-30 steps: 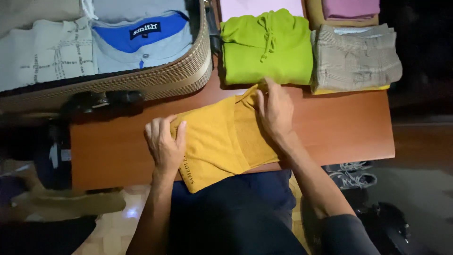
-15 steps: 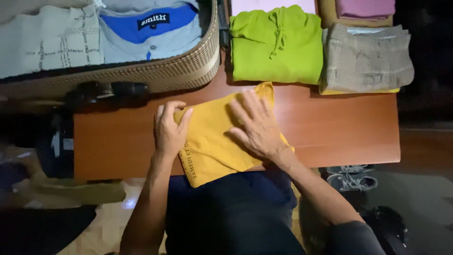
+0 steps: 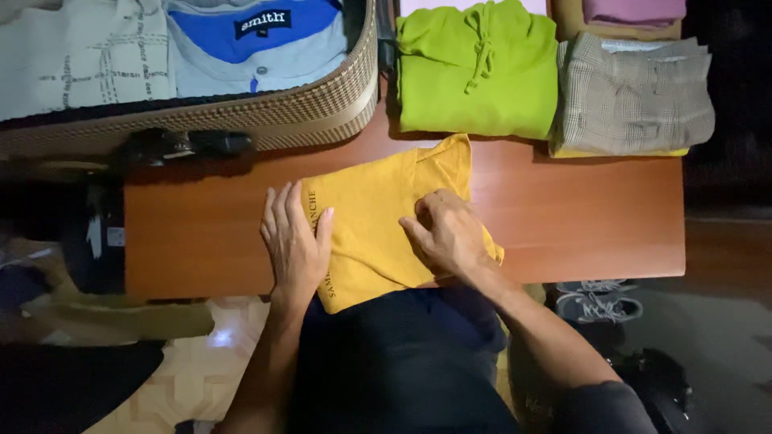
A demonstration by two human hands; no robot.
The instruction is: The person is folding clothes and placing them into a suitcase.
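Observation:
A folded mustard-yellow shirt [image 3: 374,213] lies on the reddish wooden table [image 3: 579,217], its near edge hanging over the front. My left hand [image 3: 293,241] lies flat with spread fingers on the shirt's left edge. My right hand [image 3: 446,233] rests on the shirt's right part, fingers curled and pinching the cloth near the middle.
An open checked suitcase [image 3: 265,120] at the back left holds a pale grid-pattern top and a blue-collared grey shirt. A folded green hoodie [image 3: 474,76] and folded plaid trousers [image 3: 631,96] lie at the back. Grey sneakers [image 3: 599,301] sit on the floor at right.
My right hand slid from the shirt's far edge toward me and curled onto the cloth. My left hand went from gripping the left edge to lying flat on it.

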